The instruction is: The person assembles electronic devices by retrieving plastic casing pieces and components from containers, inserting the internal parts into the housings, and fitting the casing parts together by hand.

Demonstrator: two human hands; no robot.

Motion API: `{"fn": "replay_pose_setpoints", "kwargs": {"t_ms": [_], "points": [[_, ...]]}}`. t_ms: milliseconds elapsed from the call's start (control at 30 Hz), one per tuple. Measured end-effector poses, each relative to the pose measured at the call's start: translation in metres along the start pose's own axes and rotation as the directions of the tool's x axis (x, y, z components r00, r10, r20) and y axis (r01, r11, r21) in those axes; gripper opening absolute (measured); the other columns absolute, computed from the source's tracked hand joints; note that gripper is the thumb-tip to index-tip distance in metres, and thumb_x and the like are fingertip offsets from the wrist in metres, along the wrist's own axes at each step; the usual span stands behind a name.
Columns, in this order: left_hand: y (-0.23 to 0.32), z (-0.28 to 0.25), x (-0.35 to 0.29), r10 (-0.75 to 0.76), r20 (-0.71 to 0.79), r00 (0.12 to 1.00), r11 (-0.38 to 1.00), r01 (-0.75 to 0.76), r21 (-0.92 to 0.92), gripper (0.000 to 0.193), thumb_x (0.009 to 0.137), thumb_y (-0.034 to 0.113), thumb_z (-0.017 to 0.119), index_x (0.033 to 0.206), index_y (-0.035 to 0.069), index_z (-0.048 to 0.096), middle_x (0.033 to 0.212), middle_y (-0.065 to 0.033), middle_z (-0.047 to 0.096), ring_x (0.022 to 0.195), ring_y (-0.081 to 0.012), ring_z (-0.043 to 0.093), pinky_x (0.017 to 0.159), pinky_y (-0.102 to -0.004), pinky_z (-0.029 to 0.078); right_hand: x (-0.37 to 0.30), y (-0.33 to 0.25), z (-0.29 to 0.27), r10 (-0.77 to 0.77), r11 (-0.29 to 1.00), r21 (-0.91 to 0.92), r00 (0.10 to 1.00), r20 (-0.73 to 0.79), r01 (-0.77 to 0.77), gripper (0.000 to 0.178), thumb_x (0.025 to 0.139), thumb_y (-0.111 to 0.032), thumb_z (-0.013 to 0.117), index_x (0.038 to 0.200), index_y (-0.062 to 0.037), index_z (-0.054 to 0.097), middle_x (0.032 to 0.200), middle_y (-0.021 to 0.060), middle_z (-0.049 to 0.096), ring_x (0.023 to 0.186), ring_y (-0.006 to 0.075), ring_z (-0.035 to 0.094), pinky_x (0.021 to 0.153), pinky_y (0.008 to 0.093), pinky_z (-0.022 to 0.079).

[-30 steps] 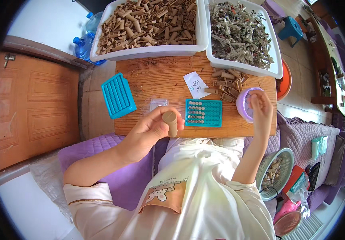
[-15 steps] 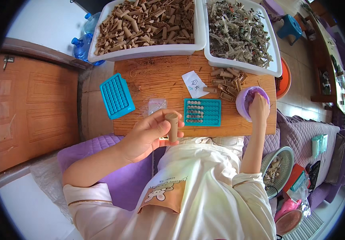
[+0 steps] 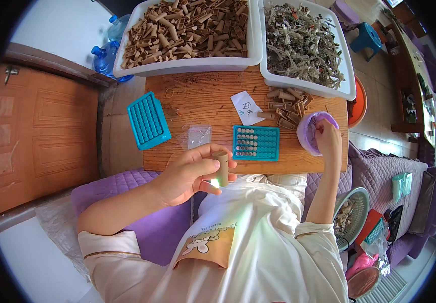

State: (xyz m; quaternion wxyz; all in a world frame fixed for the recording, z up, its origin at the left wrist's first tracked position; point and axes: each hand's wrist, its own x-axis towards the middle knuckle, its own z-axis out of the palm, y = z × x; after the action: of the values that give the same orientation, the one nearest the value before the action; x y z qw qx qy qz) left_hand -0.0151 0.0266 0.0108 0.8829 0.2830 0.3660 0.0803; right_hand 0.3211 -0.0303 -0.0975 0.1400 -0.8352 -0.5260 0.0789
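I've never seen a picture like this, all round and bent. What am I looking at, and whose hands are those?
A wide fisheye camera worn on a person's head looks down, so straight edges bend. No machine: both bare hands are the wearer's own. The left hand holds a brown cardboard tube upright. The right hand reaches into a small purple bowl. On the wooden table lie two blue grid trays, loose tubes and a paper slip. Behind stand two white bins.
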Motion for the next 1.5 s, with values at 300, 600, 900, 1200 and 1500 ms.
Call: {"fn": "replay_pose_setpoints", "kwargs": {"t_ms": [300,600,900,1200,1500], "points": [[0.001,-0.001,0.003,-0.01,-0.047,0.999,0.997,0.006,-0.076,0.026,0.082,0.018,0.047,0.106,0.008,0.045,0.098,-0.0047,0.052,0.089,-0.0187,0.055,0.065,-0.0271,0.049,-0.004,0.001,-0.026,0.126,0.924,0.354,0.99,0.07,-0.143,0.018,0.065,-0.002,0.057,0.083,-0.0001,0.058,0.067,0.0098,0.059,0.061,0.017,0.057,0.057,0.0268,0.043],[-0.001,-0.004,0.005,-0.045,-0.091,0.995,0.979,0.025,-0.204,0.033,0.087,0.028,0.041,0.11,0.005,0.043,0.096,-0.0092,0.055,0.084,-0.0203,0.059,0.056,-0.0234,0.053,-0.01,-0.013,-0.028,0.073,0.817,0.576,0.996,-0.059,-0.025,0.005,0.077,-0.002,0.05,0.081,-0.0007,0.052,0.068,0.0012,0.053,0.064,0.0076,0.052,0.06,0.0195,0.04],[-0.001,-0.005,0.009,-0.039,-0.136,0.99,0.966,0.002,-0.257,0.034,0.087,0.03,0.04,0.111,0.005,0.043,0.093,-0.0083,0.056,0.076,-0.0172,0.06,0.051,-0.022,0.051,-0.049,-0.119,-0.015,-0.236,0.529,0.839,0.972,0.005,0.124,0.015,0.072,0.007,0.051,0.079,-0.0028,0.058,0.076,0.006,0.055,0.072,0.0138,0.052,0.06,0.0237,0.041],[0.0,-0.005,0.004,-0.087,-0.039,0.995,0.982,0.079,-0.169,0.033,0.088,0.029,0.04,0.111,0.006,0.043,0.097,-0.0077,0.055,0.078,-0.0187,0.06,0.058,-0.0232,0.05,-0.067,-0.173,-0.016,-0.374,0.39,0.856,0.908,-0.191,0.34,0.02,0.071,0.011,0.049,0.087,0.0007,0.055,0.081,0.0093,0.054,0.075,0.0165,0.053,0.064,0.0246,0.043],[0.001,-0.002,0.001,-0.122,0.049,0.991,0.992,0.124,-0.038,0.036,0.087,0.03,0.04,0.116,0.008,0.039,0.1,-0.0071,0.053,0.078,-0.0161,0.058,0.061,-0.0228,0.049,-0.078,-0.17,-0.011,-0.339,0.336,0.842,0.888,-0.31,0.422,0.026,0.065,0.013,0.054,0.087,0.0014,0.047,0.082,0.0121,0.058,0.067,0.0182,0.057,0.059,0.0253,0.047]]}}
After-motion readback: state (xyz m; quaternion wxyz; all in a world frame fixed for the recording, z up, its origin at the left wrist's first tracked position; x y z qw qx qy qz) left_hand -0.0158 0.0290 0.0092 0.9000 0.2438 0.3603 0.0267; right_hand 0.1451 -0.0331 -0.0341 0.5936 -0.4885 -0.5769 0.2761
